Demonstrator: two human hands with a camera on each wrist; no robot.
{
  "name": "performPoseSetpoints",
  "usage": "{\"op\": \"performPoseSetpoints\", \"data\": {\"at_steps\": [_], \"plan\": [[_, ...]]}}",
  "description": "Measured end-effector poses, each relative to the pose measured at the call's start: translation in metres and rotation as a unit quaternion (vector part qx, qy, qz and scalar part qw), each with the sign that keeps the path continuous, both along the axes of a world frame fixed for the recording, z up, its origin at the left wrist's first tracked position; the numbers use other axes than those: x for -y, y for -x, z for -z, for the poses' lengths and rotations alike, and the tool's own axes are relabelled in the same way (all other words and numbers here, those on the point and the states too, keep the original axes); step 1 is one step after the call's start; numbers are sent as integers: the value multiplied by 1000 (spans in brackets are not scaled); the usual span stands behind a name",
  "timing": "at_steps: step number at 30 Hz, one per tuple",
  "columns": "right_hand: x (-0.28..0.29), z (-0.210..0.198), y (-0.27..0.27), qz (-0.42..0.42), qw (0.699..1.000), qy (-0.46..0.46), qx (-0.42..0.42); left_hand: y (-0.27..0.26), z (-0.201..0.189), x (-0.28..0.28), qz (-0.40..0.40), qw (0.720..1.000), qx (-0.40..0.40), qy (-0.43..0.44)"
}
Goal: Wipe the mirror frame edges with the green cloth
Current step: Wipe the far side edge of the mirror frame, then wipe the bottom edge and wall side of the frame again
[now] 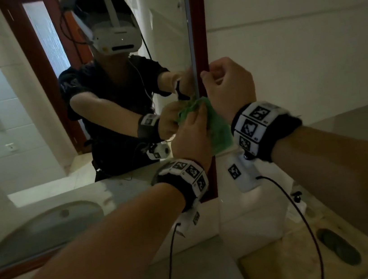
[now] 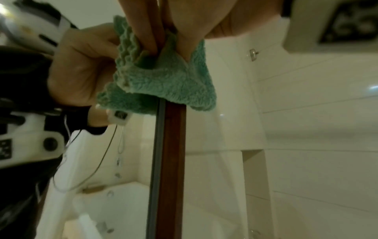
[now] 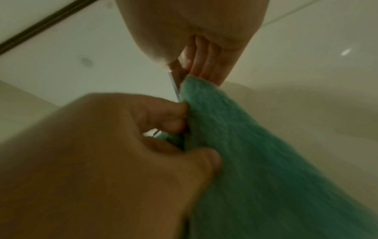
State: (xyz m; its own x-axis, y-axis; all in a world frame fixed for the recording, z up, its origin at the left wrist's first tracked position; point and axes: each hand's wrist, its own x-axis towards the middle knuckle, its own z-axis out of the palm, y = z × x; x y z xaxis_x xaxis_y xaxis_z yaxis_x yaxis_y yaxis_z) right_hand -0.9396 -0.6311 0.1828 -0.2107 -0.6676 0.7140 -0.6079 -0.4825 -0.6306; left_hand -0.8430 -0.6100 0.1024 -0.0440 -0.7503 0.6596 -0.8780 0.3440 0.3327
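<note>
The left hand (image 1: 190, 136) pinches the green cloth (image 1: 217, 132) around the mirror frame (image 1: 198, 31), thumb and fingers curled on either side of the right-hand upright. The right hand (image 1: 229, 85) sits just above, fingers curled; whether they hold the cloth's top corner or the wood cannot be told. To wipe well, the person would likely keep the cloth folded over both faces of the edge and slide along it with steady pressure. The frame's long axis runs vertically, the cloth hanging lengthwise down it, low on the upright near the counter (image 1: 278, 265)
</note>
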Motion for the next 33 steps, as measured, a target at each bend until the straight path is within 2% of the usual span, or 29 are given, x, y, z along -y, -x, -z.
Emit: {"op": "performPoseSetpoints", "data": {"at_steps": [2,6,10,13,17,22,27,29,33], "plan": [[3,0,-6,29,999,-13,5,-2,29,-2,20,999,6,-35],[5,10,-10,39,999,-22,5,-8,78,-9,70,997,28,-26],[4,32,-8,17,999,-30,12,-7,72,-10,97,995,36,-7],[3,49,-5,8,999,-40,13,-3,67,-7,75,991,102,32],[0,73,-3,-3,997,-81,5,-6,101,-11,70,986,151,0],[-5,105,-2,-5,994,-111,6,-29,151,-25,44,949,307,-50],[-14,149,-4,1,986,-165,8,-47,176,-29,34,884,455,-105],[-15,167,-5,8,982,-190,14,-50,177,-29,30,872,476,-108],[-20,205,-9,22,952,-304,19,-55,176,-29,54,876,474,-69]]}}
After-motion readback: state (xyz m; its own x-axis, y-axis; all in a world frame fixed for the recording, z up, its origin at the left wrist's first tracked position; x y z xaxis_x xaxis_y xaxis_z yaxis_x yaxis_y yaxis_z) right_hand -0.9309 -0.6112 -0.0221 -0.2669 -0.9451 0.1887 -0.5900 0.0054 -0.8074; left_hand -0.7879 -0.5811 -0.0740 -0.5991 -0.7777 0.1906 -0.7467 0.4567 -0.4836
